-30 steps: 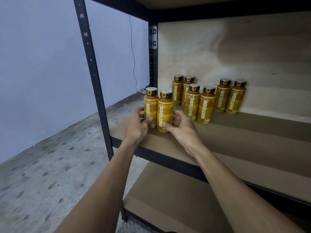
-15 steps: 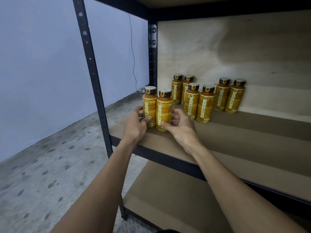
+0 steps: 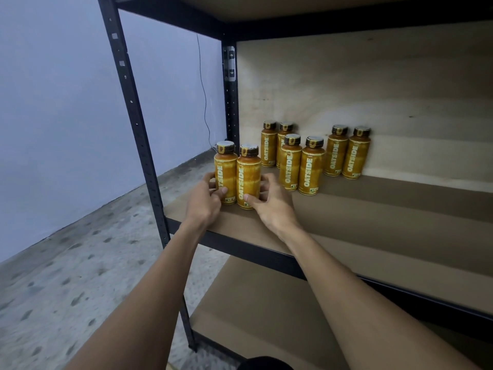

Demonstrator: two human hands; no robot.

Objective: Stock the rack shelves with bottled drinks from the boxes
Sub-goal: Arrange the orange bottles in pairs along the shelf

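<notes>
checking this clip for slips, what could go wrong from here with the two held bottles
The two front bottles stand near the shelf edge; a clumsy release by the left hand or right hand might tip one off. Pushed back too fast, they could knock the bottles behind.

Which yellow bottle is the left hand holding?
The leftmost front bottle, beside the black post. The left hand grips it; the right hand grips its neighbour. Six others stand untouched behind.
</notes>
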